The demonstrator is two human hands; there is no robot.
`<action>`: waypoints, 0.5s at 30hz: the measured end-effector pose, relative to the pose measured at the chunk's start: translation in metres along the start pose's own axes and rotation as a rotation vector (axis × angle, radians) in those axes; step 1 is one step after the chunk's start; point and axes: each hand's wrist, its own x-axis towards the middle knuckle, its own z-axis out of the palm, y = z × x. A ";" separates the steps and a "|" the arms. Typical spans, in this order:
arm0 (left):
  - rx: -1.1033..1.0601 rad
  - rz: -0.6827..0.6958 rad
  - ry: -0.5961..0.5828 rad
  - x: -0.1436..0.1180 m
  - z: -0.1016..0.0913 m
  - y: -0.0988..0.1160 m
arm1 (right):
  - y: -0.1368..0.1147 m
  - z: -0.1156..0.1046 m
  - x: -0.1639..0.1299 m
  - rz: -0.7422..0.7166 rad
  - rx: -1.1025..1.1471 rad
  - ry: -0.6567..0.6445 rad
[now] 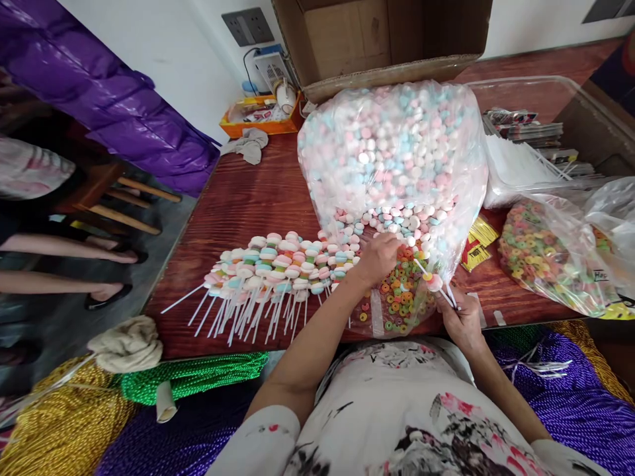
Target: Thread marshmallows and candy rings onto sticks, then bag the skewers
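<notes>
My right hand (462, 324) is closed around several white sticks (450, 297). One of them carries a pinkish-white marshmallow (434, 283) and a yellow ring at its upper part. To its left, my left hand (380, 256) reaches over the loose candy, fingers pinched together; what they hold, if anything, is hidden. Beneath and beside it lie fruit-coloured ring candies (401, 297) on clear plastic. Just behind are pastel marshmallows (417, 221) spilling from a large clear bag (391, 145). Left of my hands, finished-looking candy skewers (278, 261) lie piled, their white sticks pointing toward me.
An open cardboard box (347, 39) stands behind the bag. At the right are a clear plastic bin (526, 82), a bag of ring candies (540, 258) and yellow twist ties (479, 241). An orange tray (262, 122) sits back left. Another person's legs (64, 264) show beyond the table (198, 225).
</notes>
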 end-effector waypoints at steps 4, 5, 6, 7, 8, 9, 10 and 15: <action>0.062 0.028 -0.213 -0.008 0.010 -0.005 | 0.001 -0.002 -0.004 0.005 0.001 -0.013; 0.034 0.024 -0.206 -0.008 0.008 -0.007 | 0.002 -0.003 -0.005 0.019 0.000 -0.012; 0.004 0.014 -0.201 -0.006 0.007 -0.009 | 0.003 -0.003 -0.006 0.033 0.000 -0.012; -0.018 0.004 -0.205 -0.002 0.005 -0.012 | 0.005 -0.002 -0.006 0.043 -0.002 -0.011; -0.025 -0.002 -0.223 0.002 0.003 -0.013 | 0.005 -0.001 -0.007 0.046 -0.003 -0.011; -0.017 0.000 -0.251 0.007 0.001 -0.015 | 0.006 0.000 -0.006 0.041 -0.001 -0.015; 0.002 0.008 -0.281 0.012 -0.001 -0.016 | 0.005 0.002 -0.006 0.031 0.003 -0.019; -0.152 -0.086 -0.203 0.009 -0.013 -0.015 | 0.002 0.003 -0.005 -0.003 0.017 -0.016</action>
